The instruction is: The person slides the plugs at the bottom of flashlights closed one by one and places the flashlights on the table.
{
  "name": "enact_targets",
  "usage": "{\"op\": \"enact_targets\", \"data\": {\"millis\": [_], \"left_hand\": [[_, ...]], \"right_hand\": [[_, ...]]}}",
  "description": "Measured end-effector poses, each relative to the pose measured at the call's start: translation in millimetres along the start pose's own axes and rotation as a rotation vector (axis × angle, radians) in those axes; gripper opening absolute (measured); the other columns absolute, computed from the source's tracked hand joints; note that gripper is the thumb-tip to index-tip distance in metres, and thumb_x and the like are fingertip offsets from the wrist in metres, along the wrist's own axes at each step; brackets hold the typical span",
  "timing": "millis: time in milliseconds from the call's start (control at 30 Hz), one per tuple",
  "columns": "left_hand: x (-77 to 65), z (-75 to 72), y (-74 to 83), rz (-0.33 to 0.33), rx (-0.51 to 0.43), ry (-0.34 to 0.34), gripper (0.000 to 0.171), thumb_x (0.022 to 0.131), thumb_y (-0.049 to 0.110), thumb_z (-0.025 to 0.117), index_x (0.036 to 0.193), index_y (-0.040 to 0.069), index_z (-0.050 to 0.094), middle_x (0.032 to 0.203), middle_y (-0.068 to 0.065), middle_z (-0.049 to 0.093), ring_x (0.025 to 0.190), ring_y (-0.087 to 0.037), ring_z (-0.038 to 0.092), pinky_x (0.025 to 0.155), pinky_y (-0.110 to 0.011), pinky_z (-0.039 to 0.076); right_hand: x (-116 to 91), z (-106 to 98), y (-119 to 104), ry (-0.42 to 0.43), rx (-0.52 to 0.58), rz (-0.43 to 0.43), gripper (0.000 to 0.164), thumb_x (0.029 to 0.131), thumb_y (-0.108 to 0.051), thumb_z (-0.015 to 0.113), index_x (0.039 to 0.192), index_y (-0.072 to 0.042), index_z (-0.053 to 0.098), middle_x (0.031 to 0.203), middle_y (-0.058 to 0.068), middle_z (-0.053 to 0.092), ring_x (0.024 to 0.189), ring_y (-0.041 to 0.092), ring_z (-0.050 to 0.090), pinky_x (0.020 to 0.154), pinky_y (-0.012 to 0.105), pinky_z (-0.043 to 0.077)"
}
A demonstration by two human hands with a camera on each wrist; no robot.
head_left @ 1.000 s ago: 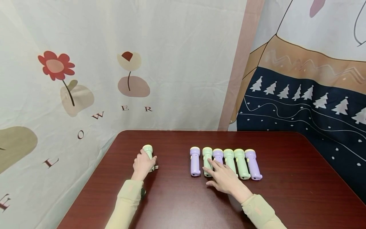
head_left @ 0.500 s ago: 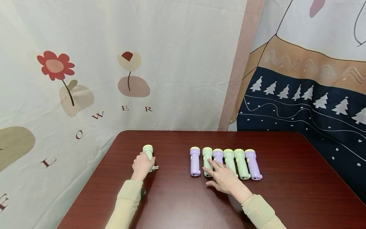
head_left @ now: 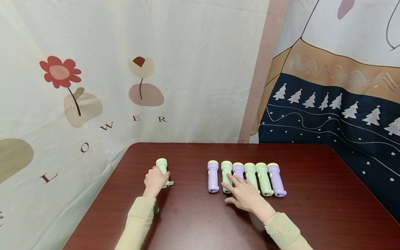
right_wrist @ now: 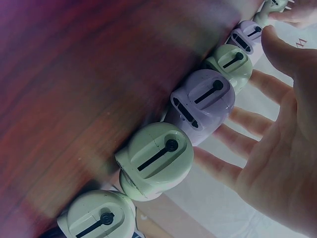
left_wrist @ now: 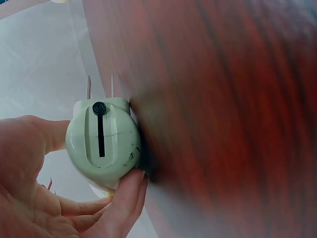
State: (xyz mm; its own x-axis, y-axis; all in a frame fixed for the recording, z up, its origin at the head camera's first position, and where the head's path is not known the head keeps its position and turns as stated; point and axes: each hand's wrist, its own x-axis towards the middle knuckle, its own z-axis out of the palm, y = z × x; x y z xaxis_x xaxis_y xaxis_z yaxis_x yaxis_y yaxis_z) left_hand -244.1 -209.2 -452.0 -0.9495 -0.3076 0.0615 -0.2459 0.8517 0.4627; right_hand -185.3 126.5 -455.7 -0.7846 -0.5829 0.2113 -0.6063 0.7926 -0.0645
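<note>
On the left of the table, my left hand (head_left: 155, 181) grips a pale green flashlight (head_left: 161, 163). The left wrist view shows its end cap (left_wrist: 106, 141) with a black slider in a slot and two metal plug prongs (left_wrist: 113, 87) sticking out. Thumb and fingers lie on opposite sides of the body. My right hand (head_left: 244, 195) is spread with extended fingers over a row of flashlights, partly hiding a green flashlight (head_left: 226, 166) and a purple flashlight (head_left: 238, 168). In the right wrist view its fingers lie along the flashlights, behind their end caps.
The row starts with a purple flashlight (head_left: 213, 177), set slightly apart, and ends with another purple flashlight (head_left: 276, 180). Two green flashlights, one of them here (head_left: 264, 180), lie beside that last one. The dark red table (head_left: 187, 215) meets a printed cloth backdrop (head_left: 200, 86).
The fingers of my left hand have drawn back slightly, baring more of the green flashlight's body. My right hand and the row have stayed in place.
</note>
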Motion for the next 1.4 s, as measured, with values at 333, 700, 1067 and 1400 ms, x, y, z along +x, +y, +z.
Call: {"op": "enact_targets", "data": {"millis": [333,700,1067,1400], "left_hand": [[-2.5,0.6,2.6,0.003,-0.024,0.014,0.046,0.082,0.035,0.066,0.093,-0.008,0.054,0.086,-0.028,0.061,0.079,-0.044,0.062,0.06,-0.048,0.049],[-8.6,-2.1,10.0,0.007,-0.031,0.019,0.047,0.082,0.032,0.066,0.098,-0.01,0.054,0.087,-0.029,0.061,0.082,-0.046,0.063,0.063,-0.05,0.05],[-10.2,-0.6,14.9,0.037,-0.046,0.046,0.048,0.081,0.033,0.069,0.097,-0.009,0.053,0.086,-0.03,0.062,0.078,-0.046,0.063,0.059,-0.049,0.05],[-14.7,0.1,26.5,0.08,-0.045,0.058,0.046,0.081,0.034,0.069,0.094,-0.007,0.054,0.081,-0.026,0.062,0.074,-0.043,0.063,0.058,-0.047,0.049]], "right_hand": [[0.0,0.3,0.0,-0.005,0.001,0.003,0.052,0.084,-0.04,0.067,0.13,-0.016,0.059,0.143,0.019,0.046,0.127,0.039,0.049,0.093,0.056,0.044],[-1.5,0.4,-0.5,0.007,0.004,-0.001,0.051,0.085,-0.039,0.067,0.129,-0.015,0.059,0.142,0.019,0.047,0.126,0.037,0.049,0.092,0.056,0.045],[-0.9,-0.2,-0.7,0.013,-0.008,-0.002,0.051,0.085,-0.039,0.067,0.129,-0.015,0.059,0.141,0.019,0.048,0.126,0.037,0.05,0.093,0.056,0.045],[0.1,0.4,-1.0,0.069,-0.056,-0.008,0.05,0.084,-0.039,0.067,0.128,-0.015,0.059,0.137,0.018,0.052,0.121,0.036,0.054,0.089,0.054,0.047]]}}
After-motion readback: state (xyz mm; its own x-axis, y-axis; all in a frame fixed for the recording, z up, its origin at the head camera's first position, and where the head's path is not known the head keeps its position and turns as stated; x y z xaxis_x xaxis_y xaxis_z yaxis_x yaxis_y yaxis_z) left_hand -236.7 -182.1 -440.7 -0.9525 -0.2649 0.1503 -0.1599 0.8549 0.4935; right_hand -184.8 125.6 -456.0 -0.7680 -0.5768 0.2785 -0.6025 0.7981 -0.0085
